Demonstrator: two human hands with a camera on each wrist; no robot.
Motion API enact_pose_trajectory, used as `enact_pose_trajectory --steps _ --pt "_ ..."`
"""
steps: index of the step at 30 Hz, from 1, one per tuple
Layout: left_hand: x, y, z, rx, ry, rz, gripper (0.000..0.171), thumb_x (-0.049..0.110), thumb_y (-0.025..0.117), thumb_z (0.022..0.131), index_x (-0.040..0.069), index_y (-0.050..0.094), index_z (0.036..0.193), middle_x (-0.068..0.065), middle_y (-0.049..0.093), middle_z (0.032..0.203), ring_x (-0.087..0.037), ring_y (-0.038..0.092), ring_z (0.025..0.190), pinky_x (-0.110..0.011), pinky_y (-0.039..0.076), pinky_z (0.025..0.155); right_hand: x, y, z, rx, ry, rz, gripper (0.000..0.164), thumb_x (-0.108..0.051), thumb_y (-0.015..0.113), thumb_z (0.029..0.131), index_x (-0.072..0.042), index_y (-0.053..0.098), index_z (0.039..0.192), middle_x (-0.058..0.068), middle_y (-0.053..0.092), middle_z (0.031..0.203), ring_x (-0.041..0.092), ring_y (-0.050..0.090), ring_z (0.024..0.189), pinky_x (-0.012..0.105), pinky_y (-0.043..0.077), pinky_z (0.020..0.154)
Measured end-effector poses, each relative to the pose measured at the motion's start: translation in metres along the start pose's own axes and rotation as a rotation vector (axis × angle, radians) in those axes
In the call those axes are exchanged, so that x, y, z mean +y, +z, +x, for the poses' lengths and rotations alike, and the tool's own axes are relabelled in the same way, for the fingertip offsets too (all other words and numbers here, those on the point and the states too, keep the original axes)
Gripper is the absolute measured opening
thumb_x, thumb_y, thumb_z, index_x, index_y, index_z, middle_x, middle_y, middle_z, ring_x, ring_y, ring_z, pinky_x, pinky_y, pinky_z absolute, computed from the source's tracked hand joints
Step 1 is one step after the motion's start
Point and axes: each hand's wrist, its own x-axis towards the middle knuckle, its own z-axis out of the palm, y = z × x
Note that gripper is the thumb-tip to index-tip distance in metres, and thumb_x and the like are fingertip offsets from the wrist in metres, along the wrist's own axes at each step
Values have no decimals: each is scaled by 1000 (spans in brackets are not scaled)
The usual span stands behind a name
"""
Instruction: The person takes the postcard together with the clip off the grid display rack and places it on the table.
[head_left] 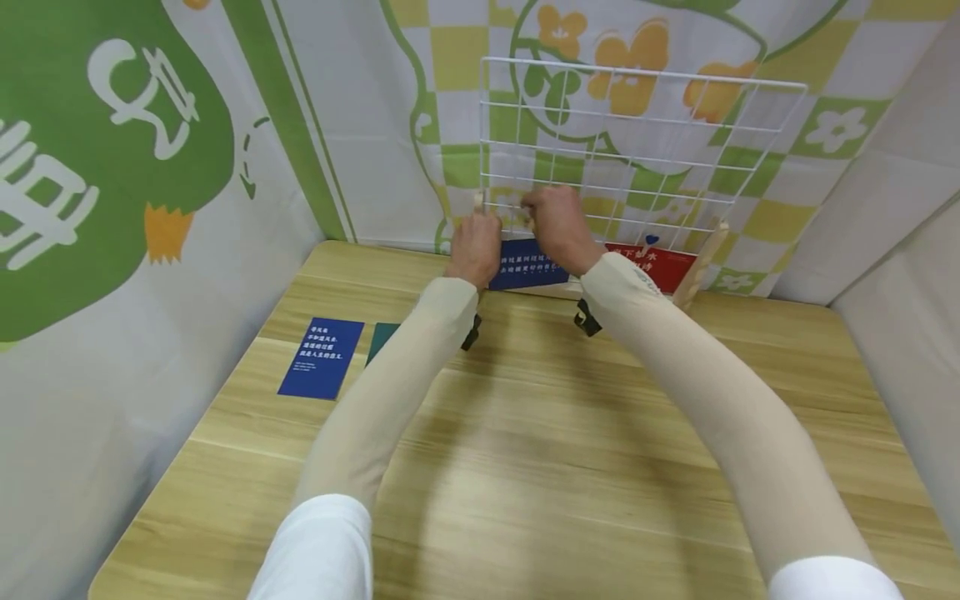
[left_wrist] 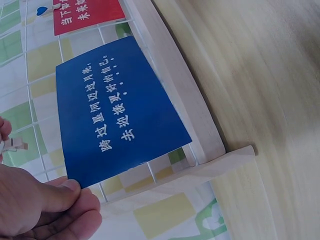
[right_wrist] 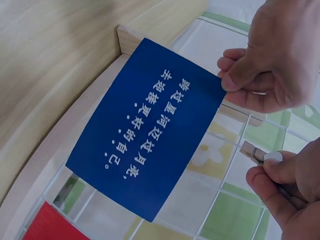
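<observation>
My left hand (head_left: 476,250) pinches a blue card (left_wrist: 120,110) with white writing by one corner, between thumb and fingers. The card lies against the lower part of a white wire grid (head_left: 645,72), in front of its wooden base. Beside it, my right hand (head_left: 561,227) holds a small wooden clothespin (right_wrist: 254,152) with a round white disc, close to the card's held corner. The peg's jaws point toward the card and grid, apart from the card in the right wrist view. Further right, a red card (head_left: 663,268) hangs from the grid under a blue heart clothespin (head_left: 651,241).
A second blue card (head_left: 321,358) lies on the wooden table (head_left: 540,467) at the left. Next to it is a dark green card (head_left: 381,337), partly hidden by my left forearm. A wooden side support (head_left: 701,262) holds the grid's right end. Patterned cloth hangs behind.
</observation>
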Motion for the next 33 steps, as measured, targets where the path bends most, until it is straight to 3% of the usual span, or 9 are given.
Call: enact_pose_trajectory --steps 6,16,24,33 --pt "-3 0 -5 -68 -24 -53 15 1 52 89 2 64 98 -14 68 95 -26 66 84 -34 56 68 8 -2 -12 -33 52 61 30 6 47 87 -5 70 103 14 70 100 27 66 93 38 53 81" --pt "-17 3 -12 -166 -26 -46 17 2 45 92 3 62 89 -14 67 95 -28 65 86 -38 55 71 29 -3 -36 -86 76 70 25 2 52 88 -4 71 102 14 70 101 29 66 94 40 53 82" --pt "-30 7 -20 -225 9 -102 15 3 47 92 8 51 105 -14 64 96 -31 63 90 -39 53 75 43 -2 -49 -83 59 33 25 1 49 88 -5 72 93 13 71 92 28 66 89 41 53 78" --pt "-44 12 -23 -296 8 -84 15 -4 53 82 2 60 93 -17 64 105 -31 60 99 -40 52 84 56 -8 -62 -103 81 -9 29 5 47 85 -3 71 99 16 70 98 32 66 91 44 53 76"
